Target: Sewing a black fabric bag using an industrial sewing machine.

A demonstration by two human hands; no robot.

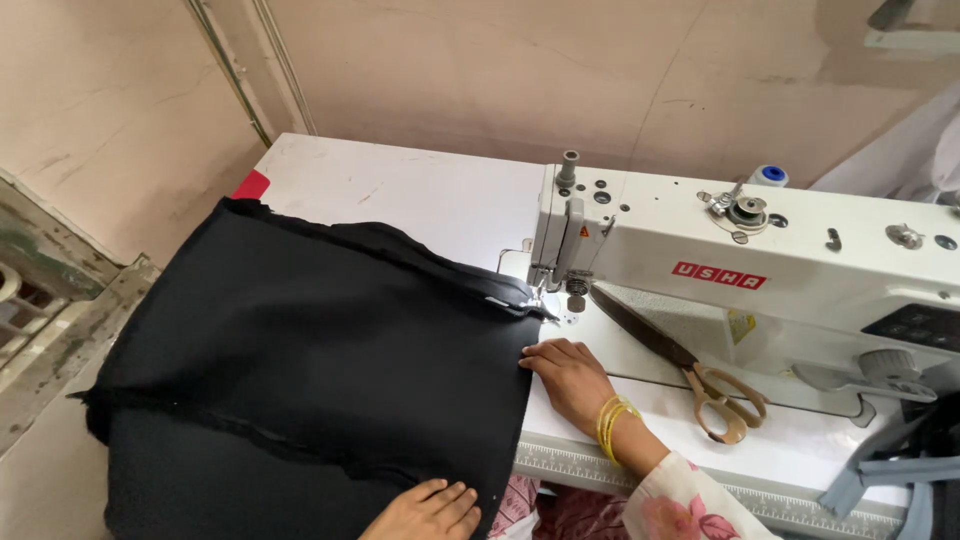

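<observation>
A large piece of black fabric [310,350] lies spread over the left part of the white sewing table [400,185] and hangs over its front edge and its left edge. The far right corner of the fabric sits under the needle area of the white sewing machine [760,270], which stands along the right side of the table.

The right hand [570,375] lies flat on the table just in front of the needle, with the fingers stretched and together; the fingertips touch the right edge of the fabric and grip nothing. Yellow bangles [612,425] are on this wrist, above a floral sleeve [690,505].

The left hand [428,510] rests on the fabric at the front edge of the table, fingers loosely bent and pressing the cloth down, not closed around it.

A pair of scissors [680,365] with golden handles lies on the machine bed, to the right of the right hand and apart from it. A small red piece [252,185] shows at the far left edge of the table, beside the fabric.
</observation>
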